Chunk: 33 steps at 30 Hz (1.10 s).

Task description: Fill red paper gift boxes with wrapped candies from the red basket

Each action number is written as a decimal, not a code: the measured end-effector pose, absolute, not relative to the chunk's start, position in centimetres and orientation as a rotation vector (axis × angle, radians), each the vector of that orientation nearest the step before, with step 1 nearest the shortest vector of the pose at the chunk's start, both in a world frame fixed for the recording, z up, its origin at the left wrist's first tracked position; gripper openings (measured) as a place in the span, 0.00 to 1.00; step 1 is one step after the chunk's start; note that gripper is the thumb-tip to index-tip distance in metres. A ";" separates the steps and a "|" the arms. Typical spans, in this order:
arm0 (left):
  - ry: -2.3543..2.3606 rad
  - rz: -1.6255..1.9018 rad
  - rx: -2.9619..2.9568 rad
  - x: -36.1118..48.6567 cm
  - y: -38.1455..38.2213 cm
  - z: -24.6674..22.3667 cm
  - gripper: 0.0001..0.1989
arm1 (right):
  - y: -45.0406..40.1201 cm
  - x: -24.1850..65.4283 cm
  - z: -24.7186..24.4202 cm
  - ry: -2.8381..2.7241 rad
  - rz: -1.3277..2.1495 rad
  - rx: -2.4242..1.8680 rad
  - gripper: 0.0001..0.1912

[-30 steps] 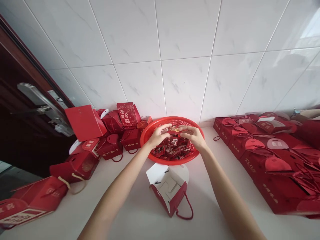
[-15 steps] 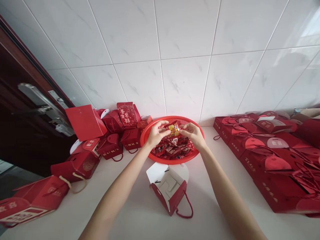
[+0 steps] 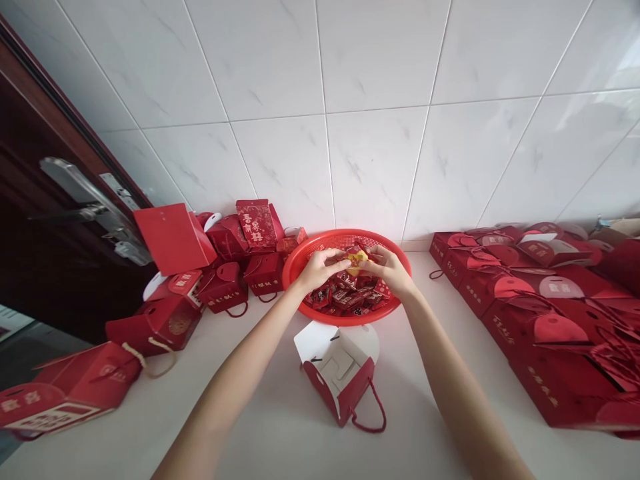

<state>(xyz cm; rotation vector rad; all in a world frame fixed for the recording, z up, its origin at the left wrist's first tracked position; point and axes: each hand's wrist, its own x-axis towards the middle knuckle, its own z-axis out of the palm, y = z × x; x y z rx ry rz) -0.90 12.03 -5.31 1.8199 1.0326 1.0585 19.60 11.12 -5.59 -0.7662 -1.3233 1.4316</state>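
Observation:
Above the red plastic basket (image 3: 345, 320), my left hand (image 3: 323, 269) and my right hand (image 3: 387, 269) pinch a yellow-and-red wrapped candy (image 3: 356, 261) between them, fingers closed on either side of it. Dark red candy packets (image 3: 345, 299) fill the basket under my hands. In front of the basket, between my forearms, stands a red gift box (image 3: 340, 377) with its top flaps spread and its white inside showing. A red rope handle (image 3: 375, 427) hangs from its right side onto the white table.
Several red gift boxes (image 3: 223, 287) are grouped at the left, near a dark door with a metal handle (image 3: 85, 183). Rows of closed red boxes (image 3: 505, 320) with cords cover the right side. A tiled wall (image 3: 370, 167) rises behind the basket.
My hands have come closer together around the candy and shifted slightly to the right, turning it. The view has moved a little; the boxes stay where they were.

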 end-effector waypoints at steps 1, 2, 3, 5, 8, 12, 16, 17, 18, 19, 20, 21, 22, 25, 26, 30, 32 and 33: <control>1.048 1.040 1.852 -0.9 12.0 -5.2 0.21 | 11.1 19.6 -5.6 -1.334 1.421 -0.789 0.25; 1.065 1.022 1.885 -0.9 11.9 -5.2 0.20 | 11.2 19.6 -5.6 -1.344 1.405 -0.811 0.25; 1.077 1.006 1.915 -0.8 11.9 -5.2 0.20 | 11.3 19.6 -5.7 -1.352 1.386 -0.826 0.25; 1.077 1.012 1.943 -0.9 12.0 -5.3 0.20 | 11.5 19.6 -5.9 -1.345 1.358 -0.821 0.23; 1.073 1.126 1.860 -1.1 12.4 -5.8 0.21 | 12.0 19.6 -6.4 -1.178 1.323 -0.795 0.22; 1.210 1.162 1.774 -1.4 13.1 -6.5 0.17 | 12.5 19.8 -6.6 -0.822 1.283 -0.771 0.20; 1.279 0.889 2.012 -1.6 12.8 -6.0 0.12 | 12.5 19.8 -6.3 -0.747 1.303 -0.748 0.18; 1.298 0.779 2.108 -1.8 12.6 -5.7 0.11 | 12.4 19.8 -6.2 -0.738 1.301 -0.751 0.18; 1.324 0.655 2.194 -2.0 12.4 -5.2 0.10 | 12.4 19.8 -6.1 -0.732 1.296 -0.756 0.18; 1.350 0.527 2.259 -2.4 12.2 -4.7 0.09 | 12.3 19.8 -6.0 -0.726 1.291 -0.762 0.17; 1.382 0.397 2.292 -3.0 12.0 -4.3 0.09 | 12.3 19.8 -6.0 -0.723 1.288 -0.769 0.17; 1.406 0.293 2.293 -3.6 11.8 -3.8 0.08 | 12.3 19.7 -5.9 -0.719 1.289 -0.777 0.16; 1.428 0.205 2.277 -4.2 11.8 -3.4 0.08 | 12.3 19.7 -5.9 -0.716 1.291 -0.784 0.15; 1.534 0.005 2.226 -6.1 11.8 -2.8 0.08 | 12.5 19.7 -5.9 -0.705 1.298 -0.805 0.14; 1.562 -0.033 2.224 -6.5 11.9 -2.8 0.09 | 12.5 19.7 -5.9 -0.706 1.298 -0.813 0.13; 1.584 -0.102 2.265 -6.6 12.2 -3.7 0.15 | 12.5 19.7 -5.8 -0.727 1.299 -0.834 0.12; 1.585 -0.116 2.303 -6.1 12.5 -4.3 0.24 | 12.5 19.7 -5.8 -0.731 1.304 -0.838 0.12; 1.587 -0.119 2.322 -5.9 12.6 -4.5 0.29 | 12.4 19.7 -5.8 -0.730 1.305 -0.840 0.13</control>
